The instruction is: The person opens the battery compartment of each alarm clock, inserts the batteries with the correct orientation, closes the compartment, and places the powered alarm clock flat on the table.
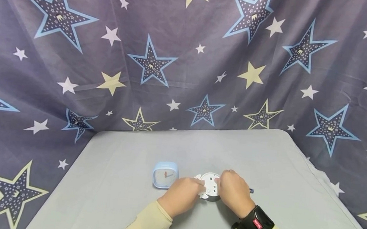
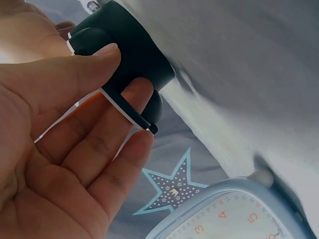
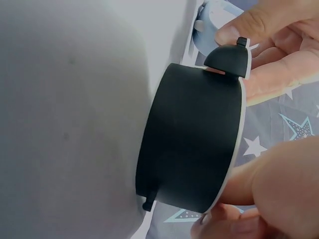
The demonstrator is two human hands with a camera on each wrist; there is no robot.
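A round alarm clock (image 1: 210,184) with a white plate facing up and a black body (image 3: 192,134) is between the two hands over the table. Two black domes like bells, one of them a dome (image 3: 229,59) in the right wrist view, stand out at its left side. My left hand (image 1: 182,195) holds this end, thumb on one side and fingers on the other. My right hand (image 1: 234,193) has curled fingers at the opposite edge, with fingertips against the white rim; part of its hold is hidden.
A light blue square alarm clock (image 1: 165,175) stands left of the hands on the grey table (image 1: 130,153). A small dark blue object (image 1: 251,190) shows just right of the right hand. A star-patterned cloth (image 1: 180,58) hangs behind. The right wrist wears a black strap (image 1: 257,222).
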